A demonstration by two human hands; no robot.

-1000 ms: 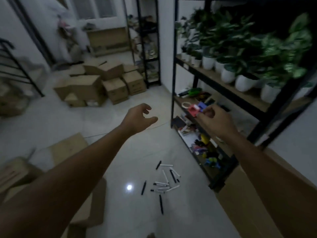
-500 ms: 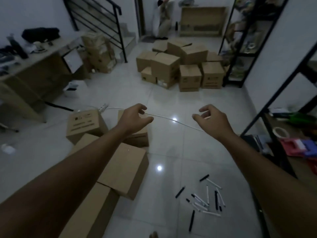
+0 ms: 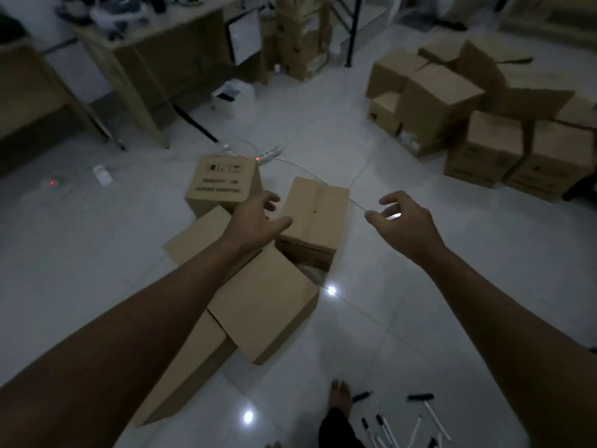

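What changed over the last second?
The right hand let go of the red and blue item at the shelf and swung left with the view; now empty. The left hand, empty throughout, now reaches over the cardboard boxes. Pens stay scattered on the floor.

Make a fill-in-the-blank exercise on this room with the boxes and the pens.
1. The left hand is held out over boxes made of ____.
2. The pens lie scattered on the ____.
3. The foot beside the pens is ____.
4. The power strip shows a small ____ light.
Missing words: cardboard; floor; bare; red.
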